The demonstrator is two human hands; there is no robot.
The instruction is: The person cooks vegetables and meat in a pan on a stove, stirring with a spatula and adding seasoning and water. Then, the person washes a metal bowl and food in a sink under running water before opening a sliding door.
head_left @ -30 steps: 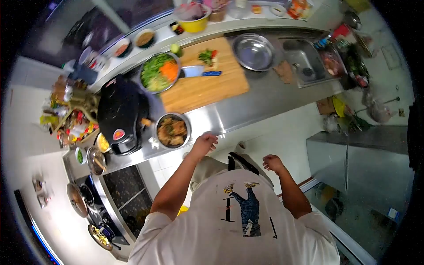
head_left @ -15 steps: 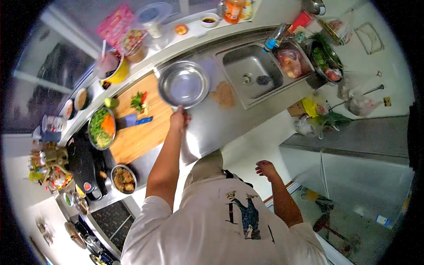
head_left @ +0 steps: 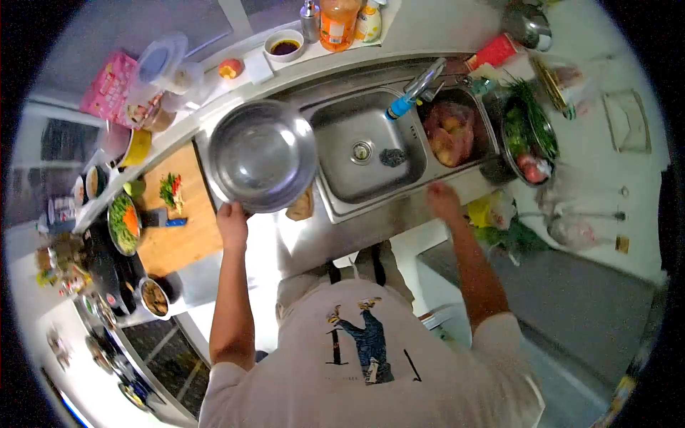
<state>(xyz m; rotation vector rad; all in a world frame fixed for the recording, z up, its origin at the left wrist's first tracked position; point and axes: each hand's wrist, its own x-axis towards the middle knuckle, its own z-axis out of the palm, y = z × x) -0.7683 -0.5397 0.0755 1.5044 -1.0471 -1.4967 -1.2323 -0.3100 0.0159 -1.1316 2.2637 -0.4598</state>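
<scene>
The left hand (head_left: 232,227) grips the near rim of a wide, round, shiny stainless-steel bowl (head_left: 260,155), above the grey metal surface (head_left: 307,244) and just left of the sink. The right hand (head_left: 444,200) is near the sink's front edge, apparently holding nothing; I cannot tell whether it is open or closed. A 1-handed rim hold calls for a firm pinch, a level bowl and clearance from the curved silver faucet (head_left: 426,77). Counted: 2 hands, 1 held bowl, 1 faucet, 2 steel basins (head_left: 339,167), 1 tan wooden cutting board (head_left: 185,250), 1 blue-handled cleaver (head_left: 154,218).
</scene>
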